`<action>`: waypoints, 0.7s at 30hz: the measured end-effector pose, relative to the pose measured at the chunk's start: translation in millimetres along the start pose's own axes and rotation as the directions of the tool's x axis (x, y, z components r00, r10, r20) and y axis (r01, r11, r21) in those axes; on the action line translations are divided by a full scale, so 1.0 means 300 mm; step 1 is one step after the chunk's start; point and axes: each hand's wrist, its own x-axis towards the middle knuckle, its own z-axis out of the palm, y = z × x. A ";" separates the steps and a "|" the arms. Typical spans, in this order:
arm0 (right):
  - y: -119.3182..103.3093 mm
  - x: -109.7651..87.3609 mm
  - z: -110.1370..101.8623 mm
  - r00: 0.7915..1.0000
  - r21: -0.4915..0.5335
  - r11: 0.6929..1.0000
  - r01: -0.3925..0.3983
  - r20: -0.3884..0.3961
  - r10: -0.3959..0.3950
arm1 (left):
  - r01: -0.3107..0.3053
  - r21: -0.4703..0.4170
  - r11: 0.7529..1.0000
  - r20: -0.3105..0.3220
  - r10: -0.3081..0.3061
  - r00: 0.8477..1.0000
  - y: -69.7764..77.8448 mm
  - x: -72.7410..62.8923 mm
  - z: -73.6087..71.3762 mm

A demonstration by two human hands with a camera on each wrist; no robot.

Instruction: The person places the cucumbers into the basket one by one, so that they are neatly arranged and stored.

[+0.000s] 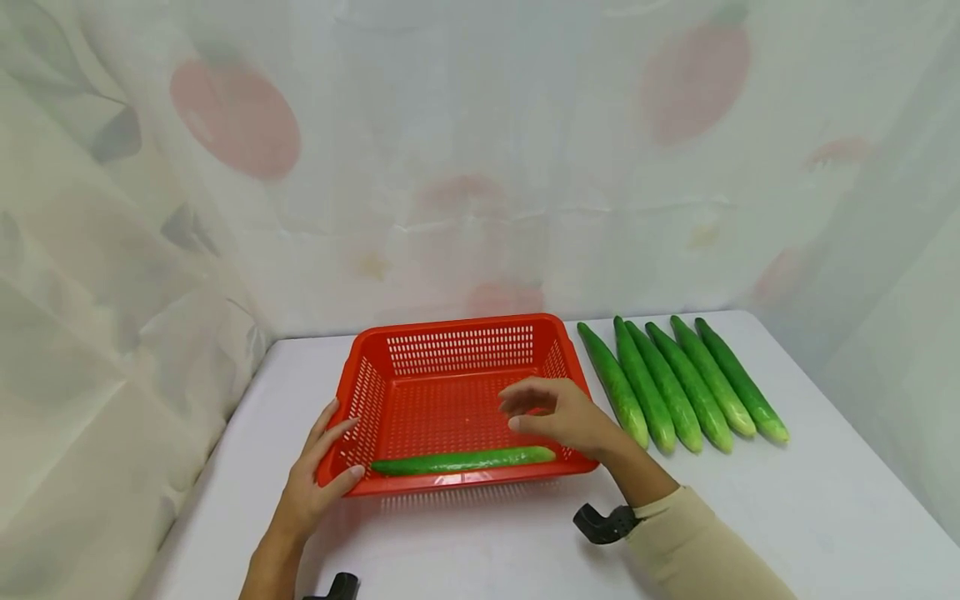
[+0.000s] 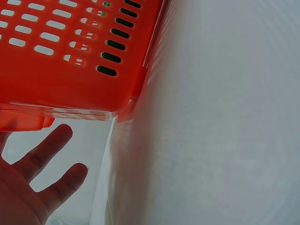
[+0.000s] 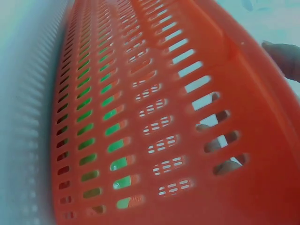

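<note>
Right hand [image 1: 566, 417] is the nearer to the six cucumbers [image 1: 690, 387], which lie to its right, long axes running near to far.
Nearest, the left hand [image 1: 311, 479] touches the left rim of the red basket [image 1: 457, 325] by its near corner, fingers straight and spread. Just inside the near wall, a lone cucumber [image 1: 465, 460] lies with its long axis left to right, pale end right. Over the basket's right part, the right hand's fingers are loosely bent, thumb apart, holding nothing; the lone cucumber is on their near side. To the right of the basket, the six lie side by side on the white desk [image 1: 825, 500], pale ends near, darker tips far and slanting left; the leftmost is just beside the rim, well apart from the left hand.
</note>
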 end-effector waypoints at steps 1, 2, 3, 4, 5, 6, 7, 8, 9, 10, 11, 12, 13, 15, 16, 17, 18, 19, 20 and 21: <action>-0.002 -0.004 0.000 1.000 0.008 1.000 0.011 -0.008 -0.011 | -0.003 0.003 1.000 -0.001 0.003 1.000 0.000 0.000 0.000; -0.004 -0.007 0.000 1.000 0.011 1.000 0.022 -0.016 -0.021 | -0.004 0.003 1.000 -0.002 0.004 1.000 0.002 0.000 0.000; -0.006 -0.011 0.000 0.999 0.010 0.999 0.030 -0.027 -0.030 | -0.006 0.006 1.000 -0.003 0.006 1.000 0.002 0.000 0.000; -0.008 -0.014 0.000 0.999 0.010 0.999 0.038 -0.037 -0.038 | -0.007 0.007 1.000 -0.003 0.007 1.000 0.002 0.000 0.000; -0.011 -0.018 -0.001 0.998 0.011 0.999 0.046 -0.046 -0.046 | -0.006 0.005 1.000 -0.004 0.006 1.000 0.004 0.000 0.000; -0.017 -0.023 -0.001 0.997 0.013 0.998 0.056 -0.057 -0.055 | -0.005 0.001 1.000 -0.005 0.005 1.000 0.005 0.000 -0.001; -0.020 -0.027 -0.002 0.996 0.016 0.998 0.065 -0.067 -0.063 | -0.003 -0.003 1.000 -0.005 0.003 1.000 0.006 -0.001 -0.001; -0.024 -0.032 -0.004 0.994 0.021 0.997 0.077 -0.075 -0.075 | -0.001 -0.004 1.000 -0.005 0.001 1.000 0.006 -0.001 0.000; -0.028 -0.037 -0.006 0.993 0.024 0.996 0.090 -0.085 -0.087 | 0.000 -0.005 1.000 -0.004 0.000 1.000 0.005 -0.001 0.000; -0.031 -0.043 -0.008 0.991 0.023 0.995 0.102 -0.093 -0.100 | 0.000 -0.005 1.000 -0.003 0.000 1.000 0.003 -0.001 0.001; -0.035 -0.050 -0.011 0.989 0.023 0.994 0.111 -0.102 -0.108 | 0.002 -0.004 1.000 -0.001 -0.002 1.000 0.003 -0.001 0.001; -0.037 -0.056 -0.015 0.987 0.020 0.992 0.123 -0.110 -0.120 | 0.001 -0.002 1.000 0.001 -0.001 1.000 0.003 -0.001 0.000; -0.038 -0.063 -0.020 0.985 0.017 0.991 0.132 -0.116 -0.129 | -0.001 0.002 1.000 0.002 0.001 1.000 0.003 -0.001 0.000; -0.042 -0.079 -0.031 0.980 0.012 0.988 0.155 -0.131 -0.152 | -0.003 0.005 1.000 0.006 0.003 1.000 0.002 -0.002 -0.002; -0.043 -0.087 -0.037 0.978 0.012 0.987 0.160 -0.137 -0.157 | -0.003 0.008 1.000 0.007 0.003 1.000 0.002 -0.002 -0.002; -0.046 -0.095 -0.044 0.976 0.014 0.986 0.164 -0.145 -0.160 | -0.003 0.010 1.000 0.008 0.003 1.000 0.001 -0.002 -0.003; -0.047 -0.103 -0.052 0.974 0.013 0.985 0.171 -0.153 -0.167 | -0.004 0.013 1.000 0.008 0.003 1.000 0.001 -0.001 -0.003; -0.050 -0.110 -0.060 0.972 0.011 0.984 0.176 -0.162 -0.172 | -0.002 0.014 1.000 0.008 0.002 1.000 0.001 -0.001 -0.003; -0.054 -0.118 -0.067 0.969 0.006 0.983 0.181 -0.172 -0.178 | 0.001 0.016 1.000 0.008 -0.002 1.000 0.002 0.000 -0.003; -0.058 -0.127 -0.075 0.966 0.000 0.983 0.184 -0.184 -0.181 | 0.003 0.021 1.000 0.009 -0.003 1.000 0.003 0.001 -0.002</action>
